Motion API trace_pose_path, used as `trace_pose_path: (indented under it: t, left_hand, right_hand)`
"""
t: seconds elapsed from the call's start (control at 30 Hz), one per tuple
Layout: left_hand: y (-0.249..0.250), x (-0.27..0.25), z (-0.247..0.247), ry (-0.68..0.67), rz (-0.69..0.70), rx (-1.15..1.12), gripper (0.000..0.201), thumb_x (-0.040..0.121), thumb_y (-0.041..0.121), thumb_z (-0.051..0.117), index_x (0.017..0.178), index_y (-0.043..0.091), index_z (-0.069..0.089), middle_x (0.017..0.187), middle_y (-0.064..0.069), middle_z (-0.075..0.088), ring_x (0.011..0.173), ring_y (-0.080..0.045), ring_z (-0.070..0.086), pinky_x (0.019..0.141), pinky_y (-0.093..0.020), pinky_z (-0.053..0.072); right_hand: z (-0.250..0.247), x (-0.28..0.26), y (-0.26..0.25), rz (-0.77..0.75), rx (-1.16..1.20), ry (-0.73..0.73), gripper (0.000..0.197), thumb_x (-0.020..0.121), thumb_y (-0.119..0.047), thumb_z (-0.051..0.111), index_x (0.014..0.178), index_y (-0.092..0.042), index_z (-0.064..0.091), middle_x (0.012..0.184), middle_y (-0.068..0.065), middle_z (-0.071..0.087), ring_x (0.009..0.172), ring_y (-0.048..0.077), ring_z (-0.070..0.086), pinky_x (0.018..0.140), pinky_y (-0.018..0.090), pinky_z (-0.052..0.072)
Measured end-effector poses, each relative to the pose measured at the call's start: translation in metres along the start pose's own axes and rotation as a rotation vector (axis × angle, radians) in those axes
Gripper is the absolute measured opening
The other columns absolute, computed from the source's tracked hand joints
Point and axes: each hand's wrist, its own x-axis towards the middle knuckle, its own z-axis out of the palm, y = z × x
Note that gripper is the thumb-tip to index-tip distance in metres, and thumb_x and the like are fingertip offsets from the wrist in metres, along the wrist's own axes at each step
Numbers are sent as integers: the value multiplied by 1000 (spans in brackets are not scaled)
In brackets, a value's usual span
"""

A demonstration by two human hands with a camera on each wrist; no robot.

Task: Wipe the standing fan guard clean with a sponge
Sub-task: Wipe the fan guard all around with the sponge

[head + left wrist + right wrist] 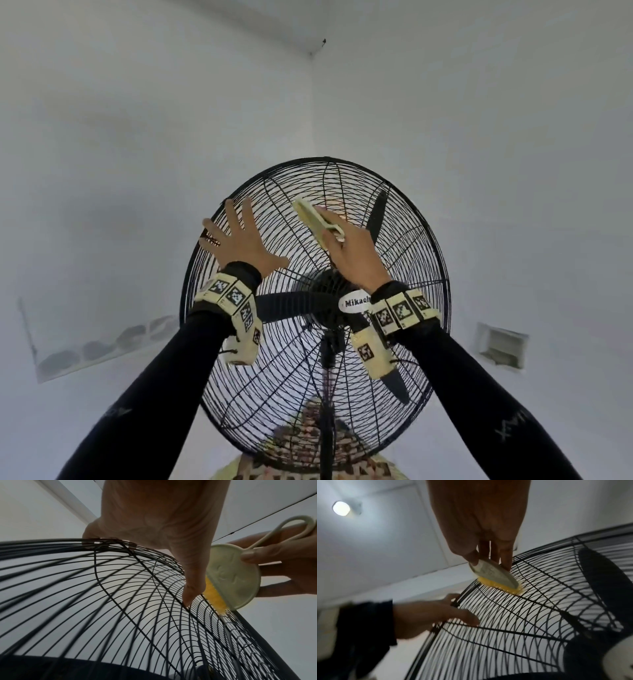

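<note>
In the head view the black wire fan guard (pixel 404 274) fills the centre of the frame; the left hand (pixel 239 240) lies spread flat on its upper left, fingers straight, while the right hand (pixel 352 253) just right of it pinches the sponge (pixel 313 219), a pale plastic-backed scrubber with a loop handle, against the upper wires. In the left wrist view the left hand's fingers (pixel 190 588) press straight on the wires at centre, and at the right edge the right hand's thumb and fingers clamp the scrubber's pale disc, its yellow pad touching the guard. In the right wrist view, at frame centre, the pad meets the wires below the gripping fingers, with the open left hand bracing the rim at lower left. The guard looks stiff but springy and thin-wired, likely to rock on its stand, so bracing at the rim seems wise; the scrubber looks light, its pad soft, best held by the rigid back.
</note>
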Motion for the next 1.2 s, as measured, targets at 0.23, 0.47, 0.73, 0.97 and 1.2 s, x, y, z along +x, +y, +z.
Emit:
trace_pose_path:
  t: [0.23,0.47,0.73,0.97,1.2]
  left_hand:
    - [-1,-2,-1,12,39,-11,148,68,74,79,157,26,-30,167,-8,-29,151,-56,-9,118,-72,8]
    - [-10,-2,-3,26,77,-40,147,65,73,81,160,26,-22,169,-8,-21,151,-54,-5,118,-71,10]
    - [-23,0,-4,39,102,-42,145,65,73,82,162,25,-14,170,-9,-14,151,-53,0,118,-69,14]
    - [-24,-4,-5,43,111,-15,148,61,81,78,159,28,-20,161,-39,-10,152,-54,0,119,-67,14]
    - [-29,-5,-4,78,117,-12,147,60,80,78,160,27,-15,162,-39,-1,152,-52,4,119,-65,16]
  right_hand:
    - [6,-4,26,223,-180,227,41,108,-25,52,148,-21,53,102,11,76,57,4,56,54,9,47]
    - [-6,-15,4,321,-6,255,41,106,-22,55,146,-19,54,123,3,68,95,8,63,85,37,62]
    - [4,-23,-28,326,7,64,42,93,-8,70,134,-16,65,126,6,69,101,15,68,75,19,61]
    - [4,-37,-15,457,-165,310,38,98,-10,65,136,-12,64,125,10,71,84,11,68,69,16,59]
    - [-10,-58,-14,466,-5,323,36,94,-8,70,129,-13,70,123,5,72,107,17,68,83,20,60]
